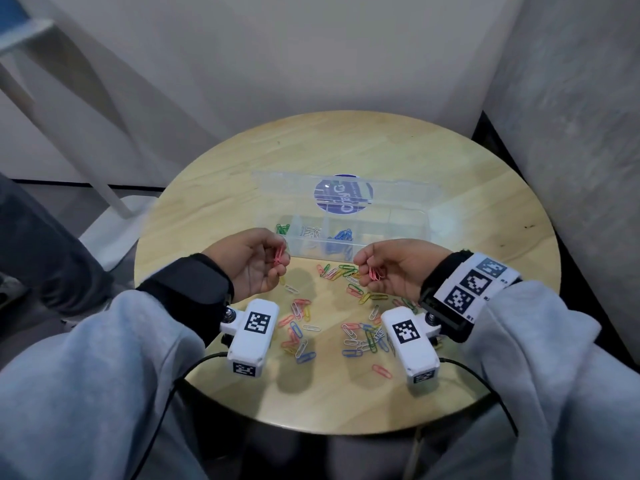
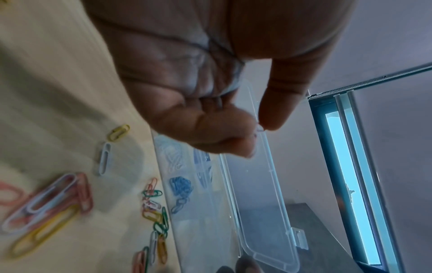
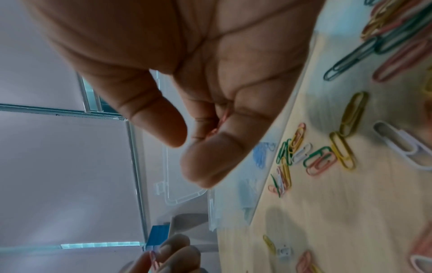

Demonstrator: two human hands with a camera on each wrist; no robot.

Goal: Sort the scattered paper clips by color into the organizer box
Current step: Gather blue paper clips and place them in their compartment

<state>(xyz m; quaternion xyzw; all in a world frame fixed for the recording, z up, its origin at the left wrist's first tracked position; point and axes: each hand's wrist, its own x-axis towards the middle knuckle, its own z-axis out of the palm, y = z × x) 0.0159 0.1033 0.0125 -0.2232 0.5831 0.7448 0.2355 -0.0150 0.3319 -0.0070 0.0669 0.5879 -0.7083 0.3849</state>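
Note:
A clear organizer box [image 1: 391,233] stands open on the round wooden table [image 1: 221,199], lid tilted back; its compartments hold green [image 1: 283,229], white [image 1: 311,232] and blue clips [image 1: 341,235]. My left hand [image 1: 273,261] hovers just left of the box front and pinches a small bunch of pink clips [image 1: 279,257]. My right hand [image 1: 372,271] hovers near the box's front, fingers curled round several pink clips [image 1: 375,273]. In the right wrist view a pink clip [image 3: 221,122] shows between the curled fingers. Mixed loose clips [image 1: 343,271] lie below both hands.
More scattered clips [image 1: 299,327] in pink, yellow, blue, green and white spread toward the near table edge, with one pink clip [image 1: 381,371] apart. White walls close in behind and to the right. A white frame [image 1: 69,140] stands at left.

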